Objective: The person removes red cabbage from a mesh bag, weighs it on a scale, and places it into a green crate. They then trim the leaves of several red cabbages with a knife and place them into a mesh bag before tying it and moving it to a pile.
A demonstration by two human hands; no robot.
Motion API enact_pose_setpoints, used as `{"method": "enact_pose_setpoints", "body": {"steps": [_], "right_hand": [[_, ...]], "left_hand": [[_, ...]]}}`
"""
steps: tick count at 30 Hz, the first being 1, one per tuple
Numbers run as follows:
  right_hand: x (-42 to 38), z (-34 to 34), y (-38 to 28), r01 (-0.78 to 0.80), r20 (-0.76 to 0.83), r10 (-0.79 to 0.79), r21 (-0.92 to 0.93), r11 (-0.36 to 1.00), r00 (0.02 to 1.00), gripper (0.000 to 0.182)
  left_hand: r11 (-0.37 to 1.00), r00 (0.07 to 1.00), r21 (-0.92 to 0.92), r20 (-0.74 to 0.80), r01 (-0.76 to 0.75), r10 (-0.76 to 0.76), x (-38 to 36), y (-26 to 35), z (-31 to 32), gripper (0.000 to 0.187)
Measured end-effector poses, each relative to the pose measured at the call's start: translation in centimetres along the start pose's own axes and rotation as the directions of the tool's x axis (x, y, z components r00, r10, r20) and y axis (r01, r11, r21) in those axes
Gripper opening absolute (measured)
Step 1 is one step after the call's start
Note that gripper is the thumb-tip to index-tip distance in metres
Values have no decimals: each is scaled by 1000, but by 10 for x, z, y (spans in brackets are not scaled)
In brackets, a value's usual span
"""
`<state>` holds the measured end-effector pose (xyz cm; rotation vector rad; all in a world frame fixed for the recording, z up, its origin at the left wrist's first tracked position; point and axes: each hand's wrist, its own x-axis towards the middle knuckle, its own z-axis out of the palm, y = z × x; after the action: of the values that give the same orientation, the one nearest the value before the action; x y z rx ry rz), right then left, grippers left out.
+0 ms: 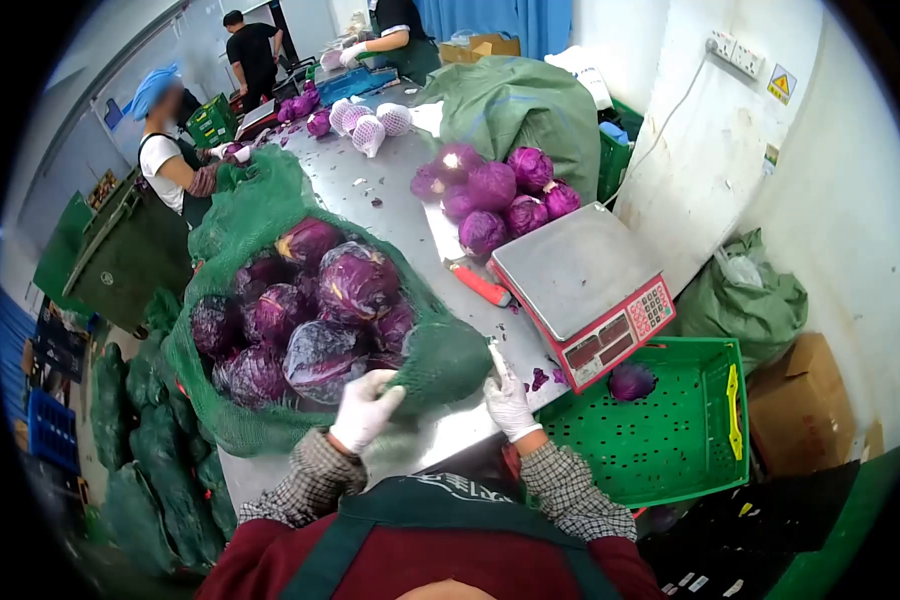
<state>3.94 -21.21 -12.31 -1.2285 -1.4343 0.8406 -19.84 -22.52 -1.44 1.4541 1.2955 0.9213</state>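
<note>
My gloved left hand is closed on the edge of a green mesh bag, pinching it between thumb and fingers. The bag lies spread on the metal table, its mouth wide around several purple cabbages, some with whitish outer leaves. My gloved right hand is at the table's front edge, just right of the stretched mesh. A slim pale tip points up from its closed fingers; I cannot tell what it is. Beyond that hand lies a red-orange handled tool, beside the scale.
A digital scale stands at right, with peeled cabbages piled behind it. Below the scale, a green crate contains one cabbage. Netted cabbages lie farther back. Full green sacks sit left on the floor. Co-workers stand around the table.
</note>
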Motion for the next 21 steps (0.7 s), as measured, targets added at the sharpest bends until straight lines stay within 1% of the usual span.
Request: {"method": "enact_pose_setpoints", "body": {"steps": [1, 2, 4, 5, 6, 9, 10, 11, 13, 14, 15, 17, 19, 21], "right_hand": [[1, -6, 3, 29, 23, -29, -2, 1000, 999, 55], [4, -8, 11, -12, -5, 12, 90, 996, 1000, 43], [14, -25, 17, -118, 5, 120, -135, 984, 993, 34], [17, -30, 20, -170, 6, 177, -245, 955, 984, 30], [22, -28, 26, -70, -72, 52, -265, 962, 996, 24], [50, -7, 29, 141, 40, -135, -307, 941, 990, 24], [59, 2, 27, 121, 125, -74, -425, 897, 989, 27], [66, 13, 31, 111, 171, -24, -521, 847, 985, 26], [83, 37, 45, 129, 252, 74, -698, 705, 965, 25], [87, 39, 52, 129, 244, 65, -699, 703, 968, 26], [92, 33, 44, 114, 296, 150, -714, 690, 943, 29], [90, 12, 17, 55, 340, 294, -732, 679, 893, 33], [70, -7, 8, -6, 182, 158, -636, 772, 971, 35], [44, -25, 1, -141, -44, 138, -506, 851, 989, 36]], "left_hand": [[997, 999, -65, 3, 52, -52, -1, 7, -10, 21], [992, 998, -103, -4, 68, -69, -3, 10, -17, 20], [982, 995, -162, -27, 92, -97, -7, 22, -30, 18], [968, 989, -219, -51, 125, -140, -7, 24, -42, 16], [954, 985, -280, -100, 107, -140, -6, 29, -52, 13], [914, 961, -405, -239, 31, -139, 5, 34, -72, 10], [913, 959, -407, -251, 21, -134, 8, 37, -73, 9], [922, 957, -386, -254, 33, -140, 9, 40, -72, 9], [935, 951, -353, -273, 44, -147, 6, 43, -66, 9], [946, 959, -320, -244, 57, -140, 3, 35, -67, 10], [949, 967, -310, -215, 63, -134, 0, 33, -64, 12], [986, 987, -148, -127, 75, -94, -6, 37, -58, 12], [999, 999, 8, 15, 38, -39, -4, 50, -41, 17], [982, 967, 172, 253, -76, 31, 1, 48, -20, 20]]}}
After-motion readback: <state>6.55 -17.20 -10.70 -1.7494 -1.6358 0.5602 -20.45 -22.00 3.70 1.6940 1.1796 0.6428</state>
